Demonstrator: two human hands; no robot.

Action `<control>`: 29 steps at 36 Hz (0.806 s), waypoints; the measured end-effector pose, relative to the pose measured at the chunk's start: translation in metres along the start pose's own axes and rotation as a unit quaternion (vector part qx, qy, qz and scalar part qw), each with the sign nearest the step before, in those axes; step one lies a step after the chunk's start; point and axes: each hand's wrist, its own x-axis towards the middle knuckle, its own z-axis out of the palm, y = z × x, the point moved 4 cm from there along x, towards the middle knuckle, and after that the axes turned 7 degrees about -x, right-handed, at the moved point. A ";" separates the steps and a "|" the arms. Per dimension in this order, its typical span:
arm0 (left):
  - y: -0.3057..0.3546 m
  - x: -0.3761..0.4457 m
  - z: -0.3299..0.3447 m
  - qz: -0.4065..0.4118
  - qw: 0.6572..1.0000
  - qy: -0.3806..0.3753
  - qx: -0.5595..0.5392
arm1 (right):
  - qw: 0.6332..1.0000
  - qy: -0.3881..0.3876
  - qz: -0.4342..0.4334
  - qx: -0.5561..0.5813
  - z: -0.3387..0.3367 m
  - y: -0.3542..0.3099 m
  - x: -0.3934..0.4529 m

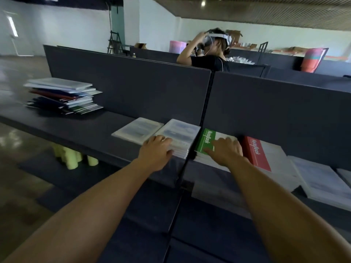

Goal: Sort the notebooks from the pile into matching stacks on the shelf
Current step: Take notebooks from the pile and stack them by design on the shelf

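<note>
A mixed pile of notebooks (62, 95) lies at the far left of the dark shelf (79, 126). Sorted stacks run along the shelf: a pale blue-white one (135, 129), a thicker pale stack (182, 132), a green Notebook stack (206, 140), a red Notebook stack (256, 152) and more pale stacks (321, 179) to the right. My left hand (156, 149) rests flat on the near edge of the thicker pale stack. Fingers spread, my right hand (226, 149) lies on top of the green stack.
A dark partition wall (133, 88) rises behind the shelf, split by a vertical joint (206, 103). Behind it a person (210, 52) in a black shirt adjusts a headset. Pale yellow cylinders (72, 158) stand on the floor under the shelf.
</note>
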 end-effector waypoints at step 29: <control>-0.324 -0.001 -0.143 -0.233 0.957 0.045 0.167 | 0.954 0.152 -0.246 0.079 -0.143 -0.348 0.183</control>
